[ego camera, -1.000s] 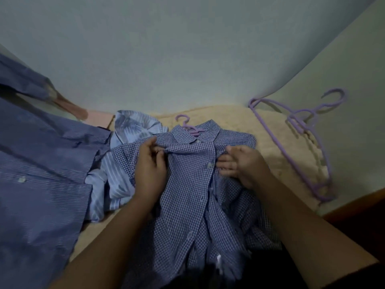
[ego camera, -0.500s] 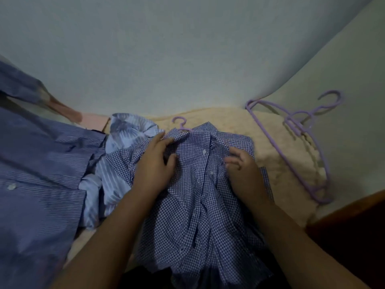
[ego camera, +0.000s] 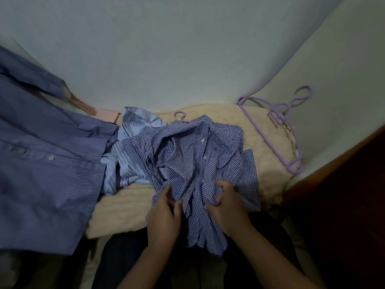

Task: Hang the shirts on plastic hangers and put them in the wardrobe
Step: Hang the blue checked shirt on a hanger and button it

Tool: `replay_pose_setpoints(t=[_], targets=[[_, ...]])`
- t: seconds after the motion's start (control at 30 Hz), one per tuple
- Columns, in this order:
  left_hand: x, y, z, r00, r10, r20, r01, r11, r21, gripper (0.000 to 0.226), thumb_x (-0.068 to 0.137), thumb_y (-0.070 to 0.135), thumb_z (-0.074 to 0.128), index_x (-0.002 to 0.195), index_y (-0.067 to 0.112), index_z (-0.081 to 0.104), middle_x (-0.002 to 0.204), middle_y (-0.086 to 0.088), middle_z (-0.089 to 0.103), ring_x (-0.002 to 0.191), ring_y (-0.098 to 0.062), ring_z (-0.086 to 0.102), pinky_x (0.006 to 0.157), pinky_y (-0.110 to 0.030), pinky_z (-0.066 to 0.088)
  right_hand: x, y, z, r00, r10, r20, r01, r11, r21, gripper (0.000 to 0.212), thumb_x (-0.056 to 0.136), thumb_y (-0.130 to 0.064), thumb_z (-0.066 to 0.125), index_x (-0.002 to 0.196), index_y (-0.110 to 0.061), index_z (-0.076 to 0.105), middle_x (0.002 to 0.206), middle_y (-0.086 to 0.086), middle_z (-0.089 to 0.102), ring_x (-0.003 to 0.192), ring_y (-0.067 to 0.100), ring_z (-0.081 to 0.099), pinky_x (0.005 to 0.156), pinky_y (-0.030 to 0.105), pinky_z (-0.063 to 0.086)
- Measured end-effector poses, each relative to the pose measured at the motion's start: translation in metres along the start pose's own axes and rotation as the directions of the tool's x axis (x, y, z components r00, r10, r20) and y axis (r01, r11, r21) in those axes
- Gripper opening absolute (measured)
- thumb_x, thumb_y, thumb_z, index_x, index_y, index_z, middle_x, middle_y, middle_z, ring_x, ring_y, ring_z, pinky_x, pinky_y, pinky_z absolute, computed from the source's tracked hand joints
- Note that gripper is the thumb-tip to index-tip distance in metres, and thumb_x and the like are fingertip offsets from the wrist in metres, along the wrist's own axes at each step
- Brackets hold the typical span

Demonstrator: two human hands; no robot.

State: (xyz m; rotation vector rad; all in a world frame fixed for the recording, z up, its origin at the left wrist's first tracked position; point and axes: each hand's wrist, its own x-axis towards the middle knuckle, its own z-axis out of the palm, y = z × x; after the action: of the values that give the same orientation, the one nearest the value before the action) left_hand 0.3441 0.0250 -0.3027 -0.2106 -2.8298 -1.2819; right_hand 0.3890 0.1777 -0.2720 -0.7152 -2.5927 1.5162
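While the checked shirt (ego camera: 193, 163) lies crumpled on the cream blanket (ego camera: 268, 142), the left hand (ego camera: 163, 217) and right hand (ego camera: 228, 207) both clutch its lower front, purple hangers (ego camera: 277, 124) nearby.

Support surface: a bed covered by a cream fleecy blanket (ego camera: 268, 142), set into a corner of pale walls. On the blanket, centre: a crumpled blue-and-white checked shirt (ego camera: 200, 155), its near hem hanging over the blanket's front edge. A purple hanger hook (ego camera: 180, 117) protrudes at its collar. Left of it, touching: a light blue striped shirt (ego camera: 133, 138), bunched. Right, at the blanket's edge: stacked purple plastic hangers (ego camera: 281, 122), partly against the wall.
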Motion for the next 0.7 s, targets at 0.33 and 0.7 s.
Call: replay_pose_setpoints(t=[0.33, 0.7], targets=[[-0.019, 0.006, -0.019, 0.988, -0.138, 0.075, 0.149, 0.974, -0.172, 0.045, 0.091, 0.018, 0.057, 0.133, 0.019, 0.040, 0.069, 0.003, 0.060, 0.063, -0.007, 0.058, 0.053, -0.019, 0.039, -0.015, -0.007, -0.003, 0.995, -0.098, -0.037, 0.100, 0.992, 0.070, 0.035, 0.090, -0.002, 0.053, 0.124, -0.008, 0.049, 0.065, -0.001, 0.043, 0.052, 0.008, 0.040, 0.049, 0.022, 0.034], [0.043, 0.080, 0.014, 0.985, 0.122, 0.118, -0.091, 0.966, -0.241, 0.028, 0.098, 0.016, 0.046, 0.125, 0.022, 0.047, 0.100, 0.009, 0.068, 0.075, 0.000, 0.059, 0.058, -0.012, 0.041, 0.074, -0.055, -0.014, 0.995, 0.073, -0.061, -0.029, 0.843, 0.537, 0.034, 0.096, 0.004, 0.037, 0.128, -0.001, 0.045, 0.115, 0.008, 0.057, 0.095, 0.014, 0.055, 0.072, 0.022, 0.048]])
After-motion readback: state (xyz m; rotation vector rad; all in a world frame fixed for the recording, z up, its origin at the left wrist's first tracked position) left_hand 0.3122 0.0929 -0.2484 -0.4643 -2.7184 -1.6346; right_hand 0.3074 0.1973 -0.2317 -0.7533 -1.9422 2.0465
